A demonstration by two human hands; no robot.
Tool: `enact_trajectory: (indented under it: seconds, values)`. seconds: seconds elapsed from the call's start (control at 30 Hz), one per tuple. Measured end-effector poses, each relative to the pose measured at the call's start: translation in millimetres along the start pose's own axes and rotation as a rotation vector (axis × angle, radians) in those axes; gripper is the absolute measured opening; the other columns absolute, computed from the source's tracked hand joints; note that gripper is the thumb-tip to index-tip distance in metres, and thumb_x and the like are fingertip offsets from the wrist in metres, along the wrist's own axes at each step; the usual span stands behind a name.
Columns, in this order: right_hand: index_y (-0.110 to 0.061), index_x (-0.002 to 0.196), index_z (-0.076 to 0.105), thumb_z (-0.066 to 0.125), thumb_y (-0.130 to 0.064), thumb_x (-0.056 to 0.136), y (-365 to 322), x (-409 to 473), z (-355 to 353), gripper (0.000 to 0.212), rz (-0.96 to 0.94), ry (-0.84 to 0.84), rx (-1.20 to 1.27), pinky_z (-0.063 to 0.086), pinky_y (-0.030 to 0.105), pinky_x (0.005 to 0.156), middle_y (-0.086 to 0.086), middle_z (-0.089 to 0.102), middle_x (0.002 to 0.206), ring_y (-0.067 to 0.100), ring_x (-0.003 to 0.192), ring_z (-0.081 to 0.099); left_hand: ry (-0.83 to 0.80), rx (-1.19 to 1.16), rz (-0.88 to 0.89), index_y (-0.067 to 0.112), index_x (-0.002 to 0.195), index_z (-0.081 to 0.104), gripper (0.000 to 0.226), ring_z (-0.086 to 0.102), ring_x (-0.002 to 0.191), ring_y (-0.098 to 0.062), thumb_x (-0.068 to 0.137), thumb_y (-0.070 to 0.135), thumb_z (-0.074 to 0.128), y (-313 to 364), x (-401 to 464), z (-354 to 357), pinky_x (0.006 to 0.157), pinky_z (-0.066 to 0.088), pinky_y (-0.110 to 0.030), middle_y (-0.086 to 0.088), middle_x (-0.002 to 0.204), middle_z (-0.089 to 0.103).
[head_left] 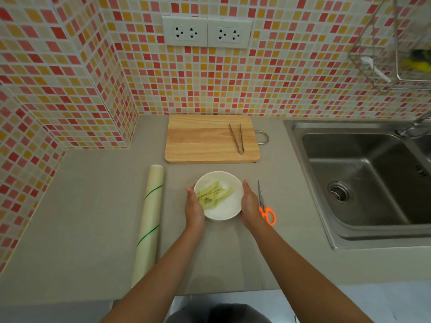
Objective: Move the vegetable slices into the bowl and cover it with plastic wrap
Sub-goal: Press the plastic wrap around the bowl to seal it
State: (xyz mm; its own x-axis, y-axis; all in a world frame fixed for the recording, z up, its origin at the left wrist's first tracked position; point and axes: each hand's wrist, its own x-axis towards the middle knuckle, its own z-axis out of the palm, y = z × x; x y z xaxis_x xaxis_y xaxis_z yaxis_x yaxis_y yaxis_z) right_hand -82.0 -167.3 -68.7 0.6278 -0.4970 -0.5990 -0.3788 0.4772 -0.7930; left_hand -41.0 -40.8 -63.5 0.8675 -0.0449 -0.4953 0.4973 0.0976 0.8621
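Walls: small mosaic tiles [291,85] in red, orange, yellow and cream, with a jutting corner at left.
Sockets: white double outlet panel [207,31] on the back wall.
Worktop: plain grey-beige counter [93,206].
Sink: stainless steel basin [363,183] set into the counter at right.
Rack: wire rack [382,66] at upper right.
Floor: pale, glimpsed below the counter edge.

Soft, even light, faint shadows; wide-angle bending warps the tiled wall [70,66] edges.

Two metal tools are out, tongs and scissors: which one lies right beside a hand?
The orange-handled scissors, on the counter just outside the right hand. The tongs lie far off on the cutting board.
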Motion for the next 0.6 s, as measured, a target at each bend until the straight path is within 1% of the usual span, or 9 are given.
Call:
enact_trajectory:
  seconds: [0.13,0.2,0.3,0.37,0.43,0.47,0.5,0.53,0.6]
  values:
    - [-0.020,0.113,0.066,0.033,-0.055,0.096,-1.4,-8.0,1.3,0.051,-0.045,0.024,0.002,0.052,0.028,0.073,0.004,0.070,0.109,0.018,0.095,0.064,-0.014,0.013,-0.037,0.034,0.094,0.061,0.049,0.061,0.077,0.001,0.096,0.059,0.019,1.6,0.9,-2.5,0.059,0.044,-0.017,0.015,0.086,0.065]
    - [-0.026,0.128,0.058,0.026,-0.054,0.098,-1.7,-11.8,1.8,0.051,-0.082,-0.020,0.049,0.050,0.028,0.083,0.002,0.063,0.126,0.018,0.108,0.061,-0.034,0.045,-0.043,0.031,0.093,0.062,0.053,0.059,0.075,0.001,0.095,0.061,0.018,4.9,2.1,-4.6,0.058,0.044,-0.017,0.015,0.084,0.064]
    - [-0.027,0.145,0.036,0.023,-0.055,0.098,-5.1,-17.2,5.2,0.057,-0.123,-0.086,0.107,0.037,0.031,0.106,-0.004,0.041,0.149,0.016,0.133,0.043,-0.076,0.070,-0.015,0.029,0.101,0.064,0.059,0.062,0.080,-0.001,0.096,0.060,0.014,11.3,7.7,-9.9,0.062,0.047,-0.014,0.010,0.090,0.067]
    - [-0.029,0.149,0.025,0.023,-0.055,0.097,-11.2,-19.7,7.0,0.058,-0.149,-0.111,0.132,0.029,0.033,0.113,-0.004,0.031,0.155,0.015,0.139,0.035,-0.111,0.062,0.004,0.026,0.114,0.064,0.066,0.064,0.092,-0.007,0.095,0.060,0.011,15.6,10.9,-14.1,0.079,0.049,-0.021,0.008,0.101,0.070]
    - [-0.031,0.150,0.017,0.019,-0.056,0.097,-17.5,-22.2,7.0,0.059,-0.176,-0.126,0.139,0.024,0.036,0.117,-0.001,0.028,0.156,0.015,0.142,0.030,-0.132,0.034,0.028,0.033,0.109,0.063,0.062,0.061,0.097,-0.003,0.095,0.061,0.009,23.4,10.9,-17.7,0.092,0.044,-0.026,0.018,0.100,0.070]
    - [-0.030,0.151,0.015,0.017,-0.056,0.097,-19.3,-22.5,5.9,0.059,-0.180,-0.125,0.148,0.022,0.036,0.118,0.000,0.026,0.157,0.015,0.143,0.028,-0.131,0.004,0.032,0.031,0.114,0.061,0.062,0.059,0.106,-0.003,0.095,0.060,0.009,26.9,10.7,-20.0,0.100,0.040,-0.027,0.017,0.110,0.068]
    - [-0.029,0.151,0.015,0.016,-0.056,0.097,-19.7,-22.3,4.3,0.060,-0.180,-0.120,0.154,0.021,0.035,0.118,0.001,0.025,0.157,0.015,0.144,0.027,-0.132,-0.028,0.022,0.025,0.129,0.054,0.066,0.052,0.122,-0.007,0.095,0.059,0.009,27.5,13.0,-23.7,0.110,0.032,-0.029,0.009,0.130,0.060]
    - [-0.027,0.151,0.016,0.016,-0.056,0.097,-19.4,-22.6,2.7,0.061,-0.175,-0.114,0.153,0.020,0.034,0.118,0.001,0.024,0.158,0.014,0.144,0.026,-0.146,-0.061,0.009,0.018,0.142,0.041,0.070,0.040,0.136,-0.011,0.095,0.059,0.009,28.0,15.1,-27.9,0.117,0.024,-0.031,0.002,0.147,0.045]
    - [-0.023,0.151,0.020,0.016,-0.056,0.097,-15.1,-24.1,0.5,0.063,-0.156,-0.129,0.143,0.018,0.033,0.117,0.000,0.025,0.157,0.012,0.144,0.026,-0.167,-0.015,0.020,0.019,0.147,0.031,0.069,0.031,0.140,-0.007,0.096,0.059,0.009,24.4,16.0,-32.5,0.115,0.022,-0.025,0.003,0.154,0.034]
